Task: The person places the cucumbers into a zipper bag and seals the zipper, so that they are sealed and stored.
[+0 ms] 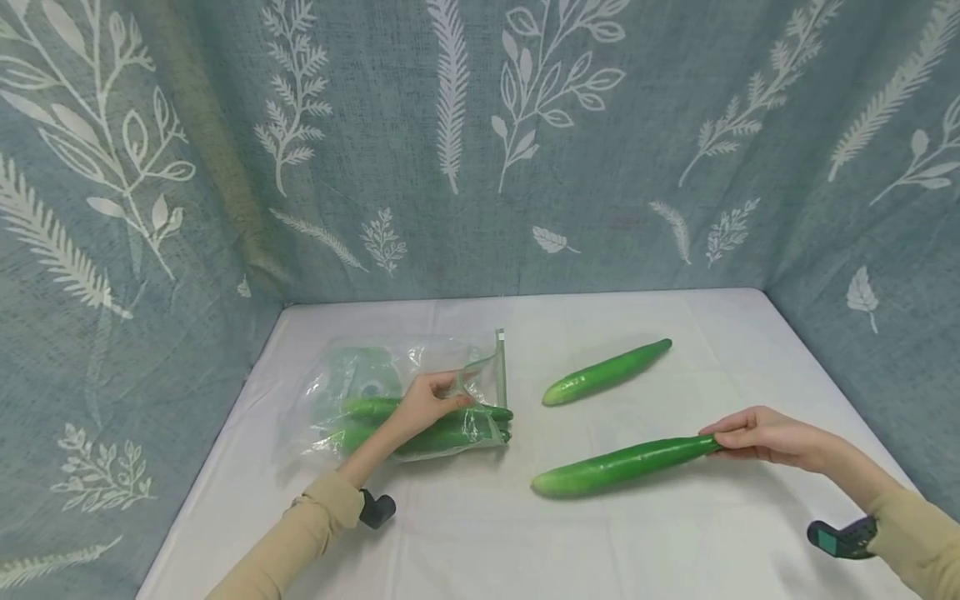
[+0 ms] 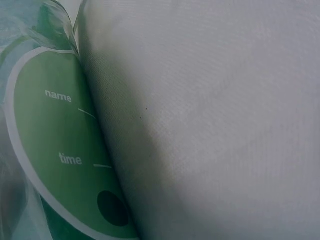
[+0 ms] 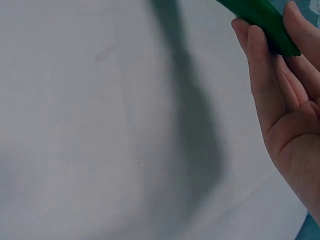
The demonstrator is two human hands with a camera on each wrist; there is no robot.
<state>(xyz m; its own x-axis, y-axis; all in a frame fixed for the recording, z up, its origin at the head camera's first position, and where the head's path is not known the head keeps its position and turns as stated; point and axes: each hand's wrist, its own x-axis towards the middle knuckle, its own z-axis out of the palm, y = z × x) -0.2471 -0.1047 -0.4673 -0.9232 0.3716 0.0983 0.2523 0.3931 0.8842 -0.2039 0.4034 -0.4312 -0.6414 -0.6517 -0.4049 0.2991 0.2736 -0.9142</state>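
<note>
My right hand (image 1: 772, 437) pinches the narrow end of a long green cucumber (image 1: 626, 467), whose pale tip points left toward the bag. The right wrist view shows the fingers and thumb around that cucumber's dark end (image 3: 270, 30). A clear zip bag (image 1: 307, 417) lies on its side at the left, its mouth facing right. My left hand (image 1: 423, 408) grips the bag near its opening, thumb and fingers at the film. Inside the bag are two cucumbers (image 1: 442, 437), lying side by side with their ends at the mouth. In the left wrist view the bag's green printed label (image 2: 55, 125) shows.
Another cucumber (image 1: 607, 372) lies on the white-covered table (image 1: 480, 533), right of the bag and behind the held one. Patterned blue-green curtains (image 1: 480, 150) stand at the back and both sides. Each wrist wears a small dark device (image 1: 840, 537).
</note>
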